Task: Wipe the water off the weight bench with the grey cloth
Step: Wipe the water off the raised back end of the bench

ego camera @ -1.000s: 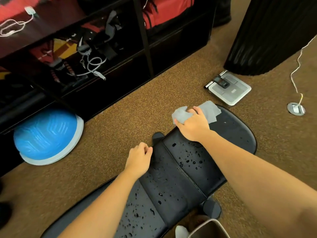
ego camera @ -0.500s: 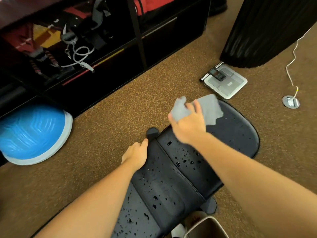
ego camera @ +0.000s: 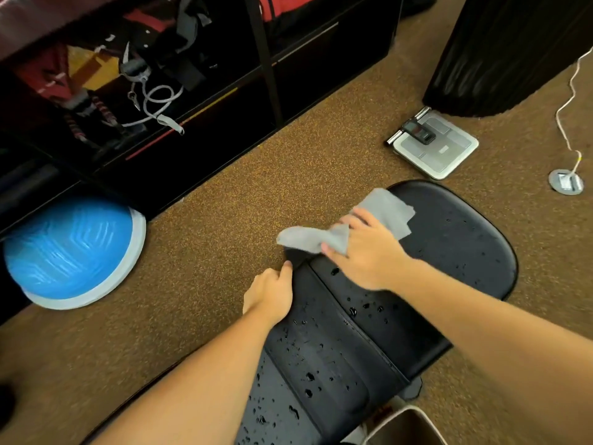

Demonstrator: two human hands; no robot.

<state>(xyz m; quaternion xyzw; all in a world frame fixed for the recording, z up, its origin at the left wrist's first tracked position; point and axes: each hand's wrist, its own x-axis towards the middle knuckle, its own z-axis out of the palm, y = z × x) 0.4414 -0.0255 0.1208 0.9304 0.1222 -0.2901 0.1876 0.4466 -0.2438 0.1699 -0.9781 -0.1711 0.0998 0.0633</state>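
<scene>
Grey cloth (ego camera: 305, 240) in right hand (ego camera: 369, 256), on bench (ego camera: 455, 239)

1. Weight bench (ego camera: 449, 245): on the carpet (ego camera: 224, 220), running from under both arms out past the right hand (ego camera: 365, 252).
2. Cloth (ego camera: 385, 210): gripped in the right hand, part on the bench pad beyond the fingers, part trailing off the bench edge to the hand's left.
3. Left hand (ego camera: 271, 293): holds the bench's left edge, just nearer than the right hand.
4. Water drops (ego camera: 309, 377): on the pad, nearer than and right of both hands.
5. Scale (ego camera: 439, 149): on the carpet beyond the right hand, well apart.
6. Floor socket (ego camera: 566, 183): far right of the right hand, with a cable (ego camera: 564, 117) leading away behind it.
7. Dome trainer (ego camera: 70, 248): far left of the left hand, against the shelf unit (ego camera: 224, 101), which stands behind everything.
</scene>
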